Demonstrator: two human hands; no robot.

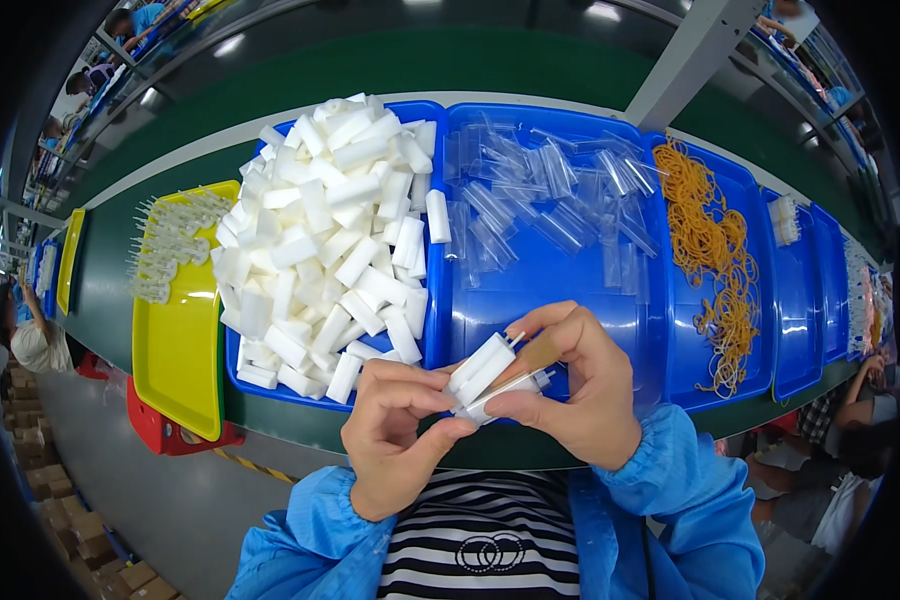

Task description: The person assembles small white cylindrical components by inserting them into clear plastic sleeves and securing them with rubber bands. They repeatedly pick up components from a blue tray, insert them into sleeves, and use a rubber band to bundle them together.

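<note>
In front of my chest, my left hand (395, 425) and my right hand (592, 385) hold a white block (483, 368) and a slim white plastic part (505, 396) side by side. My left fingers pinch the lower left end of the pair. At the other end, my right thumb and fingers close on the plastic part, and a thin tip sticks out near my right forefinger. Finer detail between the fingers is hidden. Both hands are over the front edge of a blue tray (530, 298) holding clear plastic sleeves (560, 215).
Left of it, white blocks (320, 220) heap high in another blue tray (410, 104). A yellow tray (175, 350) carries white stemmed parts (175, 235). Orange rubber bands (705, 220) lie in a blue tray (680, 340) to the right. A grey post (685, 65) rises behind.
</note>
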